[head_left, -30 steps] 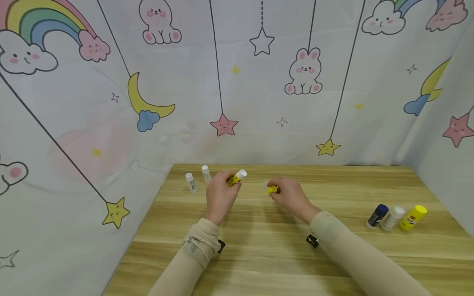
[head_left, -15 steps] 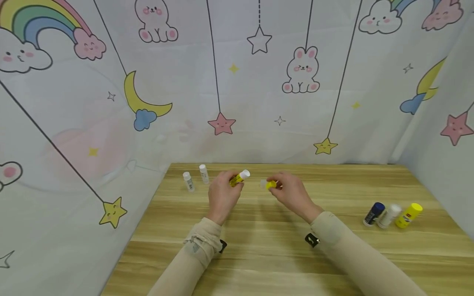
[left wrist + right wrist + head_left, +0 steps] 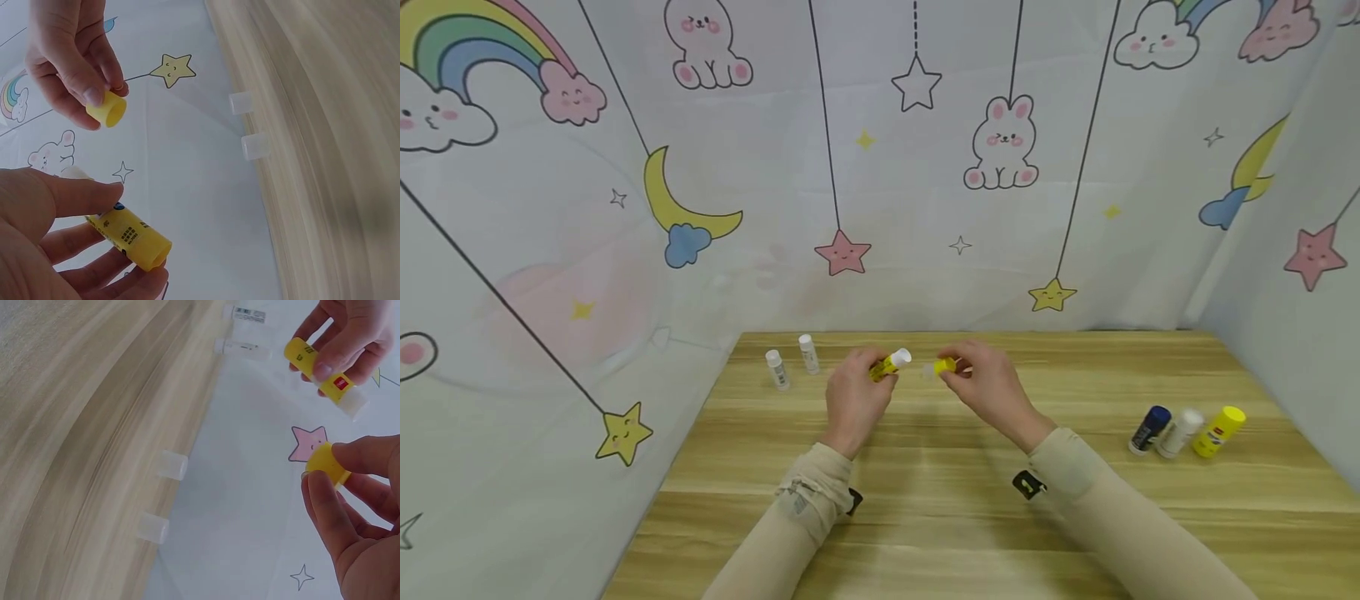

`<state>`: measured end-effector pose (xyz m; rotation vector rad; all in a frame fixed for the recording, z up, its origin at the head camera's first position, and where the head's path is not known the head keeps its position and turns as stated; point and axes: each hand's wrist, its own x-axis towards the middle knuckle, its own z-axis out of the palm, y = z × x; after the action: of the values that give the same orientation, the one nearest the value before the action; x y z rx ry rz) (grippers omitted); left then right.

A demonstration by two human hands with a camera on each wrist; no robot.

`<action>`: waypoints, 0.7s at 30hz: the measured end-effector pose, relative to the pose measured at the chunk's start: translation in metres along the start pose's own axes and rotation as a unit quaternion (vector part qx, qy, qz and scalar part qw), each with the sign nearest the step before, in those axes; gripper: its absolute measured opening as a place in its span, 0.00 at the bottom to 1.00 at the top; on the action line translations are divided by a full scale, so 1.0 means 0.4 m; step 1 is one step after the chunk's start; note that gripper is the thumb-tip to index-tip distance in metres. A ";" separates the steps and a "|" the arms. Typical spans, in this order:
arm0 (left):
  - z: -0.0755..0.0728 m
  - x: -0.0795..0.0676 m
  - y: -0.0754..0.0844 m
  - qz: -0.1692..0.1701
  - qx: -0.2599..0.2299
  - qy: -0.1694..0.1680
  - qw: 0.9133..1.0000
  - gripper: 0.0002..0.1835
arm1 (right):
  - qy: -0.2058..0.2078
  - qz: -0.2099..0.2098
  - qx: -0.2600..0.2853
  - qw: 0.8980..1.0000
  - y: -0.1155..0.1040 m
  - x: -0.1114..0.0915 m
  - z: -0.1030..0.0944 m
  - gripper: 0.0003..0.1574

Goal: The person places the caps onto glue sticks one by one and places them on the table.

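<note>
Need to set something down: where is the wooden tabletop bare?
Bare: the striped tabletop between the beige sleeves; also between right hand and navy-capped plastic cylinder. Crowded: right, that cylinder, white cylinder, yellow cylinder; far left, two white tubes; far edge, two translucent caps.

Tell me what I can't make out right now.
Left wrist view: white end of the held yellow tube, mostly hidden by the left hand.
Right wrist view: part of the yellow cap, covered by the right hand, itself cut off by the right edge.
Head view: print on the navy-capped tube, too small to read.
</note>
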<state>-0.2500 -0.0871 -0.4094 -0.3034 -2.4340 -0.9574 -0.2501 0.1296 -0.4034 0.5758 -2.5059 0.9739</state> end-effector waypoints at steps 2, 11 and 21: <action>0.002 -0.002 0.001 0.000 0.002 -0.003 1.000 0.14 | 0.004 -0.004 0.005 1.000 -0.003 -0.001 -0.004 0.17; 0.017 -0.009 0.011 0.006 0.021 -0.019 1.000 0.15 | 0.013 -0.012 0.017 1.000 -0.019 -0.003 -0.013 0.16; 0.027 -0.020 0.021 0.028 0.033 -0.028 0.999 0.16 | 0.018 -0.022 0.014 0.999 -0.020 -0.007 -0.011 0.13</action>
<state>-0.2441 -0.0739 -0.4156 -0.3772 -2.4879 -0.8533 -0.2430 0.1280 -0.3974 0.6134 -2.4411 0.9970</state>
